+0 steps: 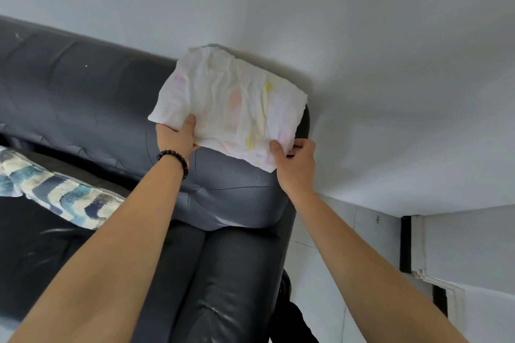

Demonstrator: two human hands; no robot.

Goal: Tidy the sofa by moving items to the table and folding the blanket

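A folded white blanket (231, 103) with faint pink, yellow and peach marks lay just above the middle of the frame, on the top of the backrest at the right end of a dark leather sofa (83, 92). It was folded to a thick, wrinkled rectangle, tilted so that its long edge ran down from the upper left toward the lower right. Its far side lay close against the white wall (362, 36), and its near edge hung a little over the front of the backrest.

The left hand (175, 138) gripped the blanket's lower left corner: the thumb lay on top of the cloth and the palm was beneath it, while the fingers were hidden under the fold, so how they lay could not be told. A bracelet (174, 159) of dark beads sat on that wrist. The right hand (296, 164) pinched the blanket's lower right corner, with the thumb pressed on the top of the cloth and the fingers curled narrow round the edge behind it. Both forearms reached up from the bottom corners of the frame, well apart at the elbows and closer at the hands.

At the left edge of the frame, on the sofa's seat, lay a striped cloth (55, 195) in blue, cream and dark bands, well apart from the blanket. In the lower right, beyond the sofa's arm, a pale tiled floor (334, 245) met the wall
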